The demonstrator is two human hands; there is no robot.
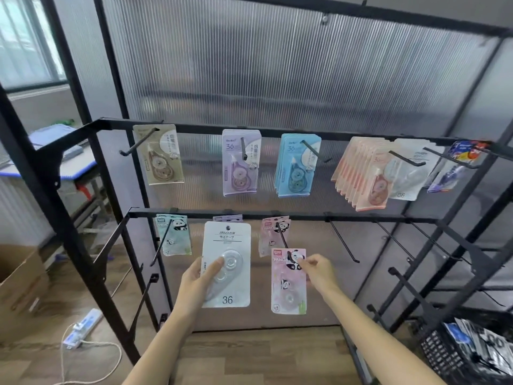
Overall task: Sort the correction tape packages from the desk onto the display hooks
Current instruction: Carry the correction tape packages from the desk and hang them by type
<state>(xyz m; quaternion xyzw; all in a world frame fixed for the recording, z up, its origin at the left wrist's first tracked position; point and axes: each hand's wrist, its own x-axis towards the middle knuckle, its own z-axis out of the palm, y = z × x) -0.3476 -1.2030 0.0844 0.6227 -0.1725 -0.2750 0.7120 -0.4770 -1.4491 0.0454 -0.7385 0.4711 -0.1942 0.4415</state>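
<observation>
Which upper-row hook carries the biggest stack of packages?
The hook holding the salmon-pink packages, fourth from the left: a deep fanned stack hangs there, while the beige pack on the leftmost hook looks single.

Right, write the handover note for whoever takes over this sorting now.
Left hand holds the white package marked 36, not hung.
Right hand pinches the pink panda package at the tip of the lower hook that already carries pink panda packs.
Done: upper-rail hooks and three lower hooks carry stock.
Left: seat the pink one, hang the white one; more packages wait in the basket.
</observation>
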